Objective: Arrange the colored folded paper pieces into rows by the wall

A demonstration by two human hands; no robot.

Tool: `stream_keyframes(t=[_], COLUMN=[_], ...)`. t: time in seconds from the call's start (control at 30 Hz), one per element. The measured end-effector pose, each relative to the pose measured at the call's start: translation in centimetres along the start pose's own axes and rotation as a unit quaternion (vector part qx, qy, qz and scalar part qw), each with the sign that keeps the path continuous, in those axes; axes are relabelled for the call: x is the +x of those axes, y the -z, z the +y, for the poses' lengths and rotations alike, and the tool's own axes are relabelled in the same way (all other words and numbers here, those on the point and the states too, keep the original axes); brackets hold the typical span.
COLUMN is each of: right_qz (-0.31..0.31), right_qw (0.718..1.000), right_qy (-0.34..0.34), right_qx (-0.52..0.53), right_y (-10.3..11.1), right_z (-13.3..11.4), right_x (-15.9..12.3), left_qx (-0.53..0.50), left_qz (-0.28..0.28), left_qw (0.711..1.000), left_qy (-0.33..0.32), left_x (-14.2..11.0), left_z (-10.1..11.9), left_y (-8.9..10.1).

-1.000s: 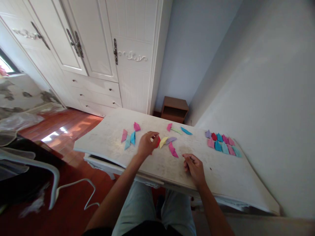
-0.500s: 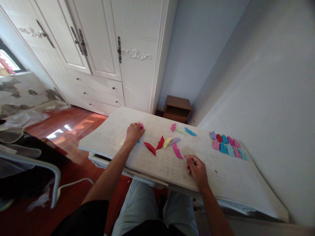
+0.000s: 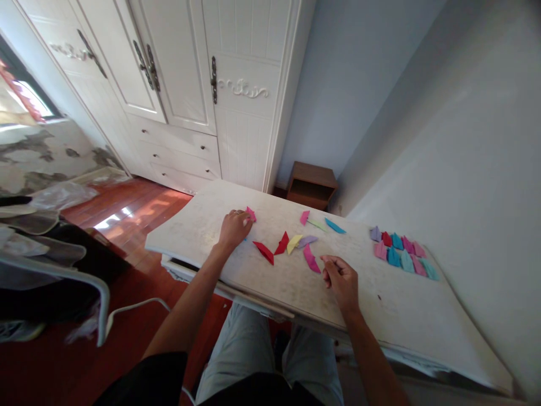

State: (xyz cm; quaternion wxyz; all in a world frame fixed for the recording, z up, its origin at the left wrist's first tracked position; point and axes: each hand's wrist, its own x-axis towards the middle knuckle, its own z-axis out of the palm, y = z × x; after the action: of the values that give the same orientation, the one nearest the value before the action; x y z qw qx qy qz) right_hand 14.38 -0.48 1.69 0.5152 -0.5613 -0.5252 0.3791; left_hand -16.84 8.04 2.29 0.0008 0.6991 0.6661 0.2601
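My left hand [image 3: 235, 230] rests at the table's left part, its fingers closed on the edge of a pink folded paper boat [image 3: 251, 213]. A bit of blue paper shows beside that wrist, mostly hidden. My right hand [image 3: 341, 278] hovers by the front edge, fingers curled and thumb against forefinger, with nothing visible in them. Just left of it lies a magenta paper boat [image 3: 311, 259]. Two red paper boats, one at the left [image 3: 264, 252], a yellow one [image 3: 294, 243] and a lilac one [image 3: 307, 241] lie between the hands.
Farther back on the white table [image 3: 406, 316] are a pink piece [image 3: 305, 217], a green piece [image 3: 316, 225] and a blue boat [image 3: 335, 225]. Two rows of folded boats [image 3: 394, 257] stand at the right, near the wall. A brown cabinet [image 3: 315, 176] is behind the table.
The view has turned slightly left, so everything sits farther right. My right hand has lifted a little away from the front edge. More of the pink boat shows past my left fingers.
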Motion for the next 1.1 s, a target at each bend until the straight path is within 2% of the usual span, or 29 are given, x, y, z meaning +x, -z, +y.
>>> stream_keyframes(t=[0.07,0.13,0.23,0.3,0.37,0.47,0.53,0.7,0.83,0.97,1.1], right_qz=[-0.039,-0.096,-0.177,-0.217,-0.259,-0.290,-0.293,-0.259,-0.250,-0.250,-0.235], right_qw=[0.999,0.994,0.973,0.949,0.903,0.816,0.787,0.761,0.766,0.787,0.833], right_qy=[0.028,0.061,0.138,0.185,0.234,0.259,0.258,0.260,0.253,0.237,0.210], right_qx=[0.008,0.004,-0.059,-0.133,-0.250,-0.428,-0.478,-0.535,-0.535,-0.511,-0.455], right_y=[-1.7,-4.1,-8.8,-12.3,-15.6,-19.3,-20.7,-21.5,-20.9,-19.6,-18.2], right_z=[-1.3,-2.6,-4.0,-4.6,-4.9,-5.2,-5.2,-4.6,-4.2,-4.0,-4.1], right_x=[1.0,2.6,5.7,7.9,9.5,10.9,11.2,11.3,11.6,12.1,12.5], left_qx=[-0.075,-0.147,-0.208,-0.265,-0.351,-0.460,-0.487,-0.510,-0.516,-0.515,-0.510], left_qz=[0.076,0.162,0.245,0.254,0.241,0.227,0.221,0.215,0.220,0.215,0.214], left_qw=[0.994,0.976,0.941,0.914,0.877,0.825,0.812,0.802,0.798,0.801,0.803], left_qy=[-0.002,0.019,0.104,0.175,0.223,0.239,0.234,0.224,0.218,0.217,0.222], left_x=[-1.4,-3.1,-5.6,-6.7,-7.2,-7.1,-6.9,-6.8,-6.9,-6.9,-6.8], left_z=[0.0,0.1,0.1,-0.1,-0.6,-1.3,-1.6,-2.0,-2.2,-2.1,-1.8], left_y=[0.4,0.8,1.0,0.7,0.3,-0.2,-0.4,-0.8,-0.9,-0.7,-0.3])
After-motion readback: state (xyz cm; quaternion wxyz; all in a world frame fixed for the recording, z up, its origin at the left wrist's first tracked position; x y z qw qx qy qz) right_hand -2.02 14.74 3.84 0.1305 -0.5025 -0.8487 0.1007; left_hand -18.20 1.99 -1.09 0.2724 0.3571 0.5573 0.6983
